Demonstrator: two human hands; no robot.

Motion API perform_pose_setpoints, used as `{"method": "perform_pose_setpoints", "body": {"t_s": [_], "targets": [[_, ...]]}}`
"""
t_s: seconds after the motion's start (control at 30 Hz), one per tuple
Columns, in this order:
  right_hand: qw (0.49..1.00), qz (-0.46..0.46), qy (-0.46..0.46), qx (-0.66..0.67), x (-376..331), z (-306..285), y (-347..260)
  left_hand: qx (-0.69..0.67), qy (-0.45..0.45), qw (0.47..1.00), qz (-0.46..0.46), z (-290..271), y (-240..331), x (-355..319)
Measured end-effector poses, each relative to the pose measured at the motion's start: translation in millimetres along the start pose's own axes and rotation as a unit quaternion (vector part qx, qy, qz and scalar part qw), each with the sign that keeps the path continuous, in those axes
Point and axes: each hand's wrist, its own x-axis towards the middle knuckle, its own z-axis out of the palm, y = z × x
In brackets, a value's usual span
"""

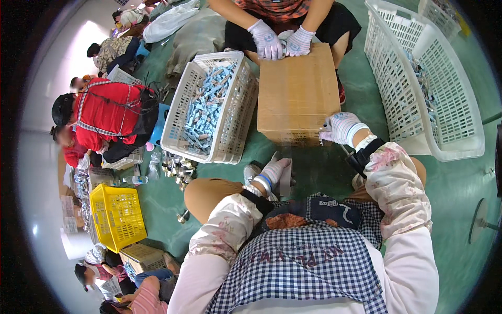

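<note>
A closed brown cardboard box (298, 89) stands on the floor in front of me, with clear tape along its top and near edge. My left hand (273, 172), in a striped white glove, is closed on what looks like a roll of clear tape (285, 180), low between my knees and just short of the box. At the box's near right corner is my gloved right hand (342, 129), its fingers drawn together against the cardboard; a small jagged edge shows at the fingertips, too small to name. Across from me, another person's gloved hands (282, 43) press on the far edge of the box.
Left of the box, a white crate (238, 125) holds many small light-blue pieces; another white crate (455, 115) stands at right. Metal parts (179, 168) lie on the green floor near a yellow basket (119, 217). People (112, 110) sit working along the left.
</note>
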Motion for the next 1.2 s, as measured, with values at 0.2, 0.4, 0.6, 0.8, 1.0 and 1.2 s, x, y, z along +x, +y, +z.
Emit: {"method": "perform_pose_setpoints", "body": {"t_s": [0.2,0.4,0.6,0.8,1.0,1.2], "targets": [[1.000,0.002,-0.022,0.000,4,-8,-11,0.097,0.010,0.984,0.147,-30,4,52],[1.000,-0.002,-0.003,0.000,10,-12,-18,0.111,0.048,0.984,0.134,-48,4,86],[1.000,0.004,-0.006,0.004,16,-17,-23,-0.073,0.029,0.969,0.234,-54,-6,122],[1.000,0.008,-0.003,-0.001,21,-13,-27,-0.130,0.037,0.967,0.215,-52,10,123],[1.000,-0.004,0.003,0.001,23,-13,-33,-0.059,0.091,0.967,0.229,-54,9,119],[1.000,0.003,0.008,0.008,23,-11,-31,-0.082,0.082,0.973,0.201,-54,10,126]]}}
